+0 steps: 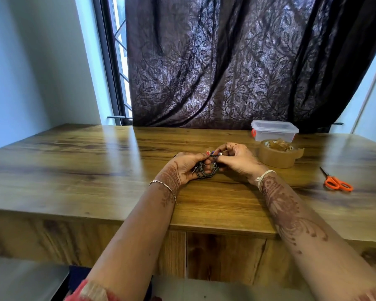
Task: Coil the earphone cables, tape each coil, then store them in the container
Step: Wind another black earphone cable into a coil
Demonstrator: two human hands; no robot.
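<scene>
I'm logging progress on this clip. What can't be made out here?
Head view only:
coiled cable: its ends and whether it is taped, hidden by the left hand and right hand.
container: contents, blurred by its cloudy walls and lid.
tape roll: free end, too small.

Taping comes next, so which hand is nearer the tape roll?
Right. The right hand is just beside the tape roll, pinching the cable coil; the left hand grips the coil, farther from the roll.

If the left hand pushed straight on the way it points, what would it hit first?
Probably the right hand, which meets it at the earphone cable coil the left hand grips; the tape roll lies beyond.
</scene>
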